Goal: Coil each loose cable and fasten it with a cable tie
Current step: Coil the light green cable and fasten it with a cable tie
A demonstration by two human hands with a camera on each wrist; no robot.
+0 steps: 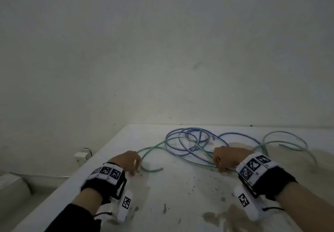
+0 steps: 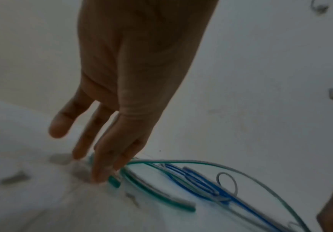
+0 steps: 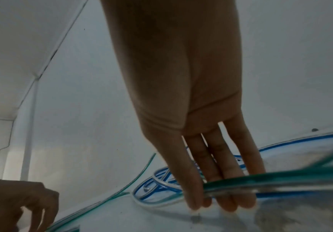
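A green cable (image 1: 153,147) and a blue cable (image 1: 180,136) lie loose and tangled on the white table (image 1: 171,195). My left hand (image 1: 130,161) reaches down with straight fingers. Its fingertips (image 2: 100,174) touch the table at the bend of the green cable (image 2: 151,193) near its free end, beside the blue cable (image 2: 193,180). My right hand (image 1: 226,159) is lowered onto the crossing strands. It pinches the green cable (image 3: 280,179) between thumb and fingers (image 3: 229,202), with the blue cable (image 3: 300,139) behind. No cable tie is in view.
The table is stained and speckled with dark specks near its front. Its left edge drops off beside my left arm. A small white box (image 1: 82,155) sits low on the wall to the left. A bare wall stands right behind the table.
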